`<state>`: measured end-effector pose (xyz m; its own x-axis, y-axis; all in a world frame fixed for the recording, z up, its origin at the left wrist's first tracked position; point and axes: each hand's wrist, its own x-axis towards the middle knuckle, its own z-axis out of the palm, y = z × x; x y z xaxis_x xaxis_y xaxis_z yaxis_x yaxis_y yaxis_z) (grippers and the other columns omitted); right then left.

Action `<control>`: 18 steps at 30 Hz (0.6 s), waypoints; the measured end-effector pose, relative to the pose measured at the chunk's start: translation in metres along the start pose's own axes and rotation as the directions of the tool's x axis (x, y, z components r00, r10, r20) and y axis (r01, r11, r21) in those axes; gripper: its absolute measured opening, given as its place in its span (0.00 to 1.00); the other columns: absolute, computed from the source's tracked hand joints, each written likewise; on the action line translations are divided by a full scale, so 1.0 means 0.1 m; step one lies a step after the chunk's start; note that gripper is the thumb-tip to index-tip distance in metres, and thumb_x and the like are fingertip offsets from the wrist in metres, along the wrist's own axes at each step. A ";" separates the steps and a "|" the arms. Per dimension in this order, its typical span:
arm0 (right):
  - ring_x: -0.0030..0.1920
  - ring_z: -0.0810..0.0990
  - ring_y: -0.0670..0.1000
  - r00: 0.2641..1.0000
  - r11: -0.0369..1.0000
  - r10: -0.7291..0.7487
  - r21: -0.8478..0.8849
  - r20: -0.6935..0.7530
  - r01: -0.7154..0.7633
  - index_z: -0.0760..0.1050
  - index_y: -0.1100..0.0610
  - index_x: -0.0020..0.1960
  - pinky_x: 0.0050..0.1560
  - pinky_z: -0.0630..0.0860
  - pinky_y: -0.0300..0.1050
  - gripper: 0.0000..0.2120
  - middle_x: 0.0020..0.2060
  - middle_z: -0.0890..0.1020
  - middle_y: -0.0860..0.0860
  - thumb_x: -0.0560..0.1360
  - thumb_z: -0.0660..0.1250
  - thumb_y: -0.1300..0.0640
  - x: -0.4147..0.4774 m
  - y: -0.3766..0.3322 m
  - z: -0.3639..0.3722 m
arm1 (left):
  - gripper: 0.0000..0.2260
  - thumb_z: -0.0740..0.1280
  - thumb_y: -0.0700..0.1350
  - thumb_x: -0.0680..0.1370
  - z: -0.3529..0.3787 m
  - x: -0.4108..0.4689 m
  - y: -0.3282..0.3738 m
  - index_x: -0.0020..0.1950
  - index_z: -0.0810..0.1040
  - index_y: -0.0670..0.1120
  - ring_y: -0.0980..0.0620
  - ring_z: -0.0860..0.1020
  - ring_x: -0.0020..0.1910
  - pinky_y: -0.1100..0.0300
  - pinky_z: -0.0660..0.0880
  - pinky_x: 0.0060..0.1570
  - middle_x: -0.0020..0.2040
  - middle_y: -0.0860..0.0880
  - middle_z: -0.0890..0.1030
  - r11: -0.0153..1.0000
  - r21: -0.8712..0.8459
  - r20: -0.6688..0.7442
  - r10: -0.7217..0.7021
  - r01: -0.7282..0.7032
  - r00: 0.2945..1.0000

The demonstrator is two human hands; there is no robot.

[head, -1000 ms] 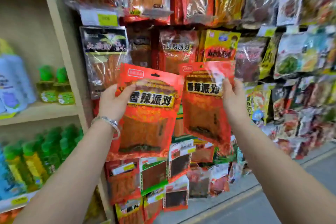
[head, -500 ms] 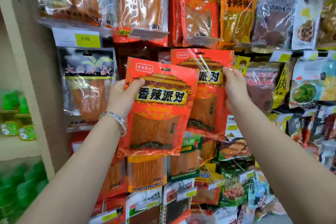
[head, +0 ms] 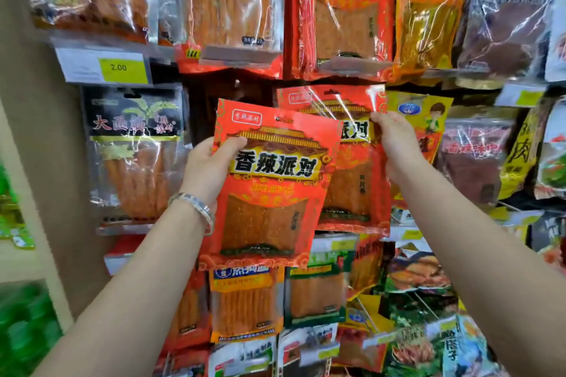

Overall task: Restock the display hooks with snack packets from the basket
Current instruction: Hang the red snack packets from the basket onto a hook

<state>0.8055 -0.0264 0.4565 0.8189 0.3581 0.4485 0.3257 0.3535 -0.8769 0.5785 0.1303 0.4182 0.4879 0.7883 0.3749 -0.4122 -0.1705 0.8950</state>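
My left hand (head: pixel 211 167) grips the left edge of a red snack packet (head: pixel 269 190) with a yellow banner of black characters, thumb on its front. My right hand (head: pixel 395 144) pinches the upper right edge of a second, matching red packet (head: pixel 352 199), which sits behind and to the right of the first and partly overlapped by it. Both packets are held upright in front of a dark gap (head: pixel 232 92) in the hanging display, where a hook tip shows. The basket is out of view.
Packed rows of hanging snack packets surround the gap: matching red packets (head: pixel 343 9) directly above, a black packet (head: pixel 134 144) to the left, a yellow one (head: pixel 428 119) to the right. A 2.00 price tag (head: pixel 122 67) hangs upper left. A shelf post (head: pixel 27 193) stands left.
Both hands have raised the two packets higher and nearer to the display. The right packet now sits level with the dark gap under the top row.
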 end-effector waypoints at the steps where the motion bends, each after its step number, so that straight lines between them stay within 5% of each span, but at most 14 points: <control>1: 0.27 0.73 0.46 1.000 1.000 -0.013 -0.007 0.015 0.013 0.74 0.50 0.27 0.29 0.68 0.38 0.17 0.24 0.73 0.43 0.75 0.63 0.57 0.02 0.02 -0.02 | 0.03 0.72 0.50 0.66 0.02 0.01 -0.01 0.37 0.84 0.52 0.50 0.82 0.32 0.57 0.77 0.30 0.36 0.48 0.84 1.000 -0.015 -0.006 -0.006 0.006 1.000; 13: 0.33 0.77 0.48 0.998 1.000 -0.001 0.006 0.067 0.000 0.71 0.53 0.35 0.35 0.72 0.42 0.11 0.30 0.77 0.48 0.76 0.62 0.59 0.36 0.12 -0.03 | 0.04 0.71 0.44 0.71 0.31 0.10 -0.04 0.36 0.82 0.50 0.50 0.82 0.31 0.58 0.77 0.28 0.35 0.47 0.84 0.998 -0.053 -0.092 -0.028 0.023 0.995; 18: 0.45 0.72 0.53 0.999 0.992 0.016 -0.123 0.034 -0.012 0.73 0.60 0.49 0.48 0.70 0.51 0.07 0.45 0.74 0.57 0.78 0.59 0.57 0.50 0.32 0.12 | 0.05 0.71 0.44 0.71 0.35 0.11 -0.04 0.35 0.83 0.50 0.49 0.83 0.32 0.58 0.77 0.28 0.37 0.46 0.84 0.999 -0.036 -0.114 -0.013 0.009 0.993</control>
<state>0.8512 0.0130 0.4531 0.8078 0.3926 0.4397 0.3716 0.2400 -0.8968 0.6128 0.1188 0.4276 0.4024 0.8526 0.3333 -0.4357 -0.1419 0.8889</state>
